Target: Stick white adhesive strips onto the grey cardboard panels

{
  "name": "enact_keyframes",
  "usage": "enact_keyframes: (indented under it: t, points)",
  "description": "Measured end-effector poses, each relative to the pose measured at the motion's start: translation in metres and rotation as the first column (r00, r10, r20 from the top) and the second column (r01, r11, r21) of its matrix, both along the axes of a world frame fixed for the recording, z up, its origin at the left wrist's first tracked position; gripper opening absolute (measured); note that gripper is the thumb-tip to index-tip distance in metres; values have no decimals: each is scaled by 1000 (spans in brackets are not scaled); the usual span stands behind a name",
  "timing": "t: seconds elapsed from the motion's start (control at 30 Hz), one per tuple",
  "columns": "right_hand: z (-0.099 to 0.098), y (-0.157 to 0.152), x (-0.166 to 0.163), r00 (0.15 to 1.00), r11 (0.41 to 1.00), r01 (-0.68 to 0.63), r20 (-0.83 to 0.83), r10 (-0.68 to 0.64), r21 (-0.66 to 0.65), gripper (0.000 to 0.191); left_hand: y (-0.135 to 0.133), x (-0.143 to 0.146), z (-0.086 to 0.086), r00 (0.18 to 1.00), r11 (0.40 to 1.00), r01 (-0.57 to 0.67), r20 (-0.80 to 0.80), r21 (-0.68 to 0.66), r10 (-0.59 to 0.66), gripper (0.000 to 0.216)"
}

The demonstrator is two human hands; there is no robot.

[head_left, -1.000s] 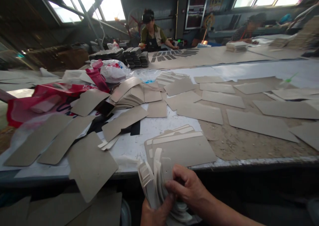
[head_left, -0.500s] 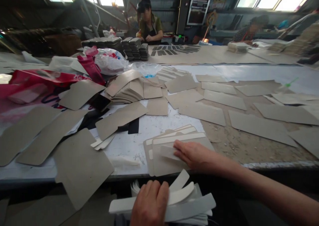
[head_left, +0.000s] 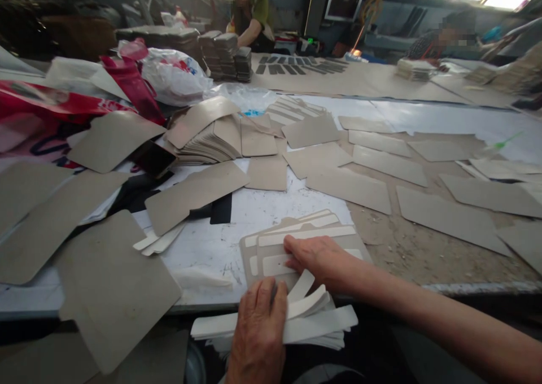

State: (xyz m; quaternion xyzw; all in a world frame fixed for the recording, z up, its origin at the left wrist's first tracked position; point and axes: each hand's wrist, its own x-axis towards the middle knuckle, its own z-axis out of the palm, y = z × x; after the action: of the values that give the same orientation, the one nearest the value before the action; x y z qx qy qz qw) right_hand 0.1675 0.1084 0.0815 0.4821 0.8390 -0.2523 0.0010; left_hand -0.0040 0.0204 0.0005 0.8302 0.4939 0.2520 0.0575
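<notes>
My left hand (head_left: 258, 324) is closed around a fanned bundle of white strips (head_left: 319, 324) in front of the table's near edge. On that edge lies a small overlapping stack of grey-beige panels (head_left: 249, 240) with white strips across them. Over the top panel is my right hand (head_left: 315, 257), its fingers drawn together on a pale strip (head_left: 274, 266) that lies below another strip (head_left: 271, 238) along the panel's upper side. My right fingertips are partly hidden behind the hand.
Loose grey panels (head_left: 347, 189) spread over the right side, and larger ones (head_left: 121, 285) overhang the front left. A thick panel stack (head_left: 212, 141), a dark phone-like slab (head_left: 153, 159), plastic bags (head_left: 173, 76) and a pink bottle (head_left: 138, 84) stand farther left. Two people work beyond.
The strip under my right hand now lies flatter on the top panel, where it was angled before. My left hand with its bundle has come up closer to the table edge. The view has tilted down.
</notes>
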Motion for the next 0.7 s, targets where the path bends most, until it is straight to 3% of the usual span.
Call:
enact_keyframes:
  t: [0.4,0.7]
  points:
    - [-4,5,-2,997,995,79,13,-79,-56,10,1,1,1,1000,1000,-24,11,14,23,54]
    - [-3,6,-5,994,998,58,96,-54,-40,16,2,-1,0,1000,1000,10,9,19,-10,49]
